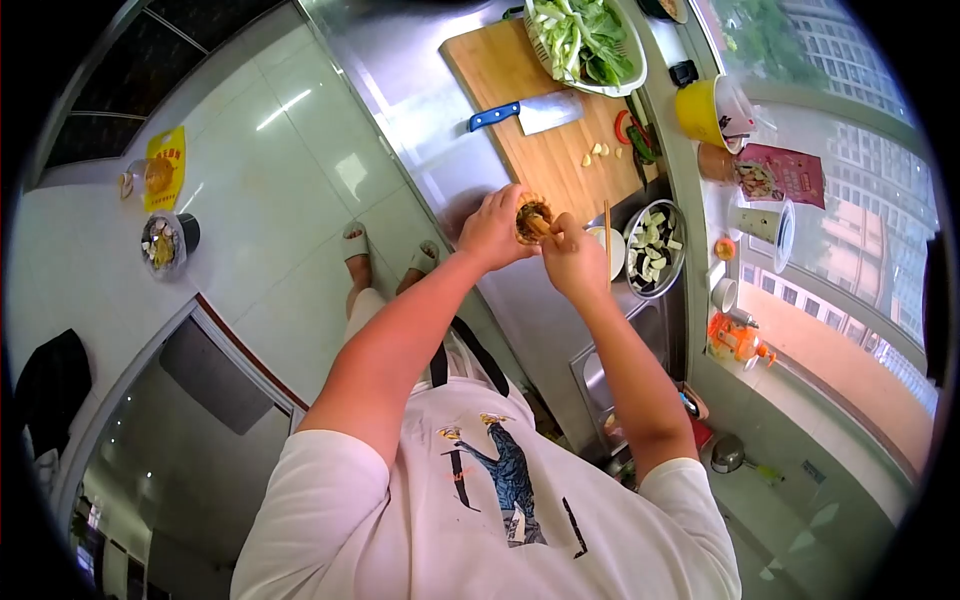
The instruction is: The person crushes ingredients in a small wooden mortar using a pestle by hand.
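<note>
My left hand is wrapped round a small wooden mortar, its mouth turned up towards me. My right hand is closed round a wooden pestle, whose lower end is inside the mortar. What lies at the bottom of the mortar is too small to make out. Just beyond the hands is a wooden cutting board bearing a blue-handled cleaver, several peeled garlic cloves, and red and green chilies. Right of my right hand, chopsticks rest across a white bowl.
A metal bowl of cut eggplant stands by the sink. A white basket of leafy greens sits on the board's far end. Along the windowsill are a yellow tub and an orange bottle. A waste bin stands on the floor.
</note>
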Available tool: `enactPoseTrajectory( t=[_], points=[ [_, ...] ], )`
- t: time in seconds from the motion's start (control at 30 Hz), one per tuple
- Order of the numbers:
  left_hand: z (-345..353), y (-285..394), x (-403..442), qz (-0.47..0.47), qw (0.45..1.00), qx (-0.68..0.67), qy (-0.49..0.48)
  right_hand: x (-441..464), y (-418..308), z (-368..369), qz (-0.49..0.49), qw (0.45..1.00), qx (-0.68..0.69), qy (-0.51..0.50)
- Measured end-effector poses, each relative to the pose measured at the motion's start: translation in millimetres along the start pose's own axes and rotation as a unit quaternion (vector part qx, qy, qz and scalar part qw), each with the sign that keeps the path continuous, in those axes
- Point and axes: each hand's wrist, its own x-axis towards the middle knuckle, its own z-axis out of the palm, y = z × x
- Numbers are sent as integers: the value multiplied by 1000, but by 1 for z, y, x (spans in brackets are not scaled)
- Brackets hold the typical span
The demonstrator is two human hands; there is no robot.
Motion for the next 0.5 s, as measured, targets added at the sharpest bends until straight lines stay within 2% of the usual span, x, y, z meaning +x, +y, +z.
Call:
enactPoseTrajectory(
  t=[0.13, 0.23, 0.33, 0.43, 0.5],
  points=[
    [5, -3, 7, 48, 996, -9, 72, 28, 8, 43, -5, 998, -29, 57],
    [5, 2, 3, 4, 1000, -9, 11, 9, 19, 30, -9, 999, 9, 51],
    [8, -4, 0, 27, 999, -9, 24, -4, 11, 25, 14, 999, 39, 23],
    [20, -4, -7, 9, 1000, -9, 12, 25, 11, 45, 5, 998, -19, 63],
    [13, -5, 7, 6, 1000, 3, 20, 32, 15, 40, -11, 997, 12, 72]
  ],
)
